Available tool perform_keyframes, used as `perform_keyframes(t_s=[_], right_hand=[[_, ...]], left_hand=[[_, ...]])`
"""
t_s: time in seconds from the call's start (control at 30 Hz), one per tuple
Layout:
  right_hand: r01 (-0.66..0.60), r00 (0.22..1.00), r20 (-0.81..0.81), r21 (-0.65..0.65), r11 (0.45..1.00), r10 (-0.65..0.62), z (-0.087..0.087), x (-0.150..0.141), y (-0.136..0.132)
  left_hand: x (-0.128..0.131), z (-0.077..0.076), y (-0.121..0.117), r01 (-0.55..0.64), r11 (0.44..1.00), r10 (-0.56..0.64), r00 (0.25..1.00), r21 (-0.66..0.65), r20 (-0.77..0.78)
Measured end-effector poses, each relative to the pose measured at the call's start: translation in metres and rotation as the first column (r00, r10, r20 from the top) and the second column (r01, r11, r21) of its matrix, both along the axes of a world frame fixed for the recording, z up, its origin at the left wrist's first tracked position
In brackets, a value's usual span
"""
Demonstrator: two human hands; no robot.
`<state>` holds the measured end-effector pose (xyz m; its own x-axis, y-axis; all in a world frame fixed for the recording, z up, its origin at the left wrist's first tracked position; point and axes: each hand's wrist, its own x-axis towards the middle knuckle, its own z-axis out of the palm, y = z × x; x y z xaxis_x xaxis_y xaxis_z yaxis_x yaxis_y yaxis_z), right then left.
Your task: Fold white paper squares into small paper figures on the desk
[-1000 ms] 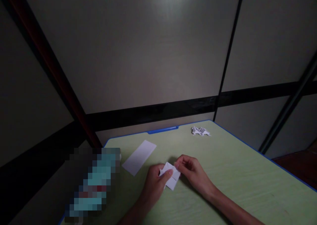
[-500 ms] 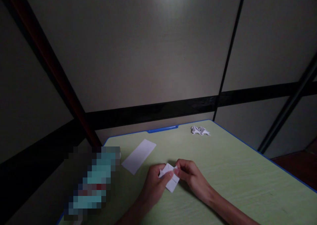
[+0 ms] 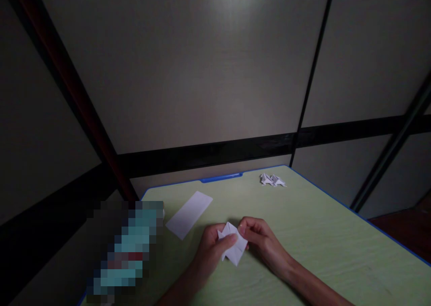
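Observation:
A small piece of folded white paper [image 3: 237, 252] with pointed flaps is held above the table. My left hand [image 3: 211, 248] grips it from the left, thumb pressed flat on top and fingers underneath. On the other side, my right hand [image 3: 260, 235] has its fingers closed in a pinch at the paper's upper right edge. The underside of the paper and the fingertips below it are hidden.
A flat white paper strip [image 3: 189, 215] lies beyond my left hand on the green table [image 3: 323, 238]. Two folded paper figures [image 3: 272, 180] sit near the far right corner. A pixelated teal object [image 3: 139, 234] is at the left edge. Behind stand wardrobe panels [image 3: 202, 81].
The folded paper has turned slightly, and a lower left point now shows. My right thumb has shifted from the paper's top face towards its right edge. My left hand keeps its grip.

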<state>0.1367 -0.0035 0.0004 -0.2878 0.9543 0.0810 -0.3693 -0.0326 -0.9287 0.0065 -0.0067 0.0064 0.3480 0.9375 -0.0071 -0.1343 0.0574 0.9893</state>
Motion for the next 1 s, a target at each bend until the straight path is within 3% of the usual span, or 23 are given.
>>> perform_keyframes(t_s=[0.1, 0.33, 0.47, 0.53, 0.67, 0.8, 1.0], right_hand=[[0.035, 0.999, -0.008, -0.026, 0.999, -0.035, 0.002, 0.002, 0.000], [-0.056, 0.992, -0.119, -0.133, 0.989, 0.040, 0.005, 0.003, 0.000], [0.053, 0.998, 0.038, 0.013, 0.999, -0.053, 0.011, 0.002, -0.003], [0.078, 0.973, 0.200, 0.168, 0.983, -0.111, 0.013, 0.002, -0.005], [0.112, 0.923, 0.320, 0.305, 0.946, -0.212, 0.011, -0.001, -0.010], [0.125, 0.913, 0.334, 0.315, 0.941, -0.234, 0.006, -0.002, -0.008], [0.151, 0.944, 0.263, 0.201, 0.968, -0.202, 0.005, 0.003, -0.002]], left_hand=[[0.000, -0.004, 0.001, -0.025, 1.000, 0.025, 0.999, 0.000, -0.021], [0.000, -0.003, -0.001, -0.015, 1.000, 0.015, 0.999, 0.008, -0.042], [0.000, 0.001, 0.001, -0.094, 0.995, 0.094, 0.996, 0.016, -0.007], [0.000, 0.002, 0.003, -0.154, 0.988, 0.154, 0.988, 0.025, 0.013], [0.000, 0.002, 0.005, -0.208, 0.978, 0.208, 0.978, 0.026, 0.018], [0.000, -0.001, 0.006, -0.193, 0.981, 0.192, 0.981, 0.033, 0.021], [0.000, 0.000, 0.002, -0.152, 0.988, 0.151, 0.987, -0.022, -0.052]])
